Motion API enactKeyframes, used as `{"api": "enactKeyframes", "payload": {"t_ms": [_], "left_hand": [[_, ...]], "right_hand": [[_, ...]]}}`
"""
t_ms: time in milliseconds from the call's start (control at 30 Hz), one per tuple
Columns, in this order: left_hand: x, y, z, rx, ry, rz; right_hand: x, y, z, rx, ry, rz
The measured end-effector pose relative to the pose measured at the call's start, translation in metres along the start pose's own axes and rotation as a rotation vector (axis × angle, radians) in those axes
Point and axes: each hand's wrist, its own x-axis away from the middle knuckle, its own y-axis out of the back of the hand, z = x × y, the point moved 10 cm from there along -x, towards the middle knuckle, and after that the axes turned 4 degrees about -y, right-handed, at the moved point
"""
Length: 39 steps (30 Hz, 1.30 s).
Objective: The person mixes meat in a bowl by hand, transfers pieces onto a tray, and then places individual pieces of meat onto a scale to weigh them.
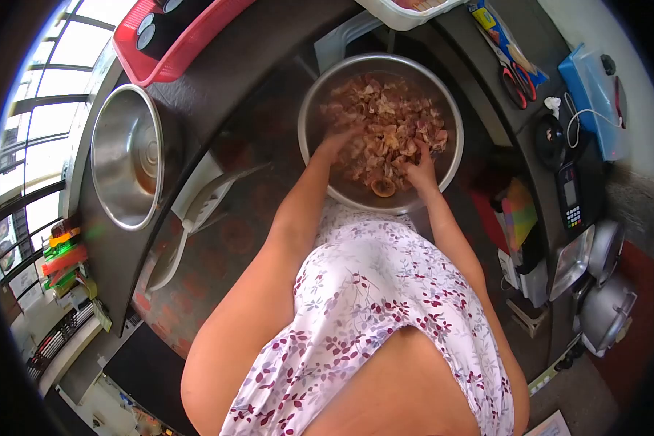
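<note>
A large steel bowl (453, 120) holds a heap of raw, cut-up meat pieces (385, 116) in a brownish wet coating. A squeezed citrus half (383, 187) lies at the near edge of the meat. My left hand (337, 144) reaches over the bowl's left side, its fingers pushed into the meat and mostly hidden. On the other side, my right hand (421, 173) rests against the heap, thumb and fingers apart around some pieces. Whether it grips any firmly is hard to see.
An empty-looking steel basin (123, 156) and a pink basket (174, 69) with dark containers stand on the left counter. Scissors (516, 83), a blue box (588, 102) and a card terminal (570, 196) lie right. A white tub (410, 18) is beyond the bowl.
</note>
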Motion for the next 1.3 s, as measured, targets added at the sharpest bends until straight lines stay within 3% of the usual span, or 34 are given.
{"api": "enactKeyframes", "payload": {"t_ms": [67, 200, 267, 400, 467, 567, 633, 700, 733, 800, 833, 967, 1000, 1067, 1167, 1233, 1300], "left_hand": [[0.0, -0.001, -0.006, 0.176, -0.159, 0.025], [-0.001, -0.014, -0.017, 0.197, -0.284, 0.066], [-0.002, -0.026, -0.037, 0.088, -0.468, 0.0], [0.002, -0.1, -0.06, -0.045, -0.66, 0.105], [0.063, -0.111, -0.1, -0.501, -0.795, -0.227], [0.071, -0.133, -0.087, -0.66, -0.63, -0.139], [0.076, -0.128, -0.092, -0.742, -0.685, -0.239], [0.067, -0.148, -0.085, -0.797, -0.803, 0.199], [0.075, -0.124, -0.09, -0.524, -0.739, 0.209], [0.084, -0.068, -0.092, -0.445, -0.563, 0.12], [0.052, -0.04, -0.086, -0.418, -0.795, -0.02], [0.063, 0.023, -0.07, -0.729, -0.531, -0.18], [0.059, 0.022, -0.066, -0.732, -0.531, -0.178], [0.031, 0.015, -0.021, -0.241, -0.167, -0.026], [0.021, -0.004, -0.009, -0.234, -0.035, -0.033], [0.017, -0.018, -0.01, -0.24, -0.059, -0.03], [0.004, -0.021, -0.003, -0.246, -0.083, -0.036]], "right_hand": [[-0.008, -0.005, -0.018, 0.011, -0.098, 0.107], [-0.005, -0.002, -0.017, 0.026, -0.085, 0.085], [-0.003, -0.004, -0.021, -0.094, -0.18, 0.135], [0.011, -0.005, 0.004, -0.146, -0.189, 0.182], [0.01, -0.003, 0.002, -0.197, -0.188, 0.17], [0.009, 0.011, -0.006, -0.256, -0.218, 0.142], [0.008, 0.021, -0.001, -0.253, -0.132, 0.093], [0.012, 0.027, 0.003, -0.275, -0.134, 0.15], [0.012, 0.031, 0.008, -0.186, -0.119, 0.141], [0.009, 0.036, 0.007, -0.106, -0.107, 0.122], [0.004, 0.041, 0.001, -0.061, -0.131, 0.106], [-0.002, 0.058, -0.022, 0.072, -0.166, 0.012], [-0.01, 0.06, -0.03, 0.181, -0.074, -0.008], [-0.012, 0.064, -0.033, 0.291, 0.017, -0.038], [0.003, 0.058, -0.028, 0.344, 0.033, -0.036], [0.018, 0.041, -0.029, 0.017, -0.137, 0.06], [0.017, 0.033, -0.031, 0.099, -0.049, -0.038]]}}
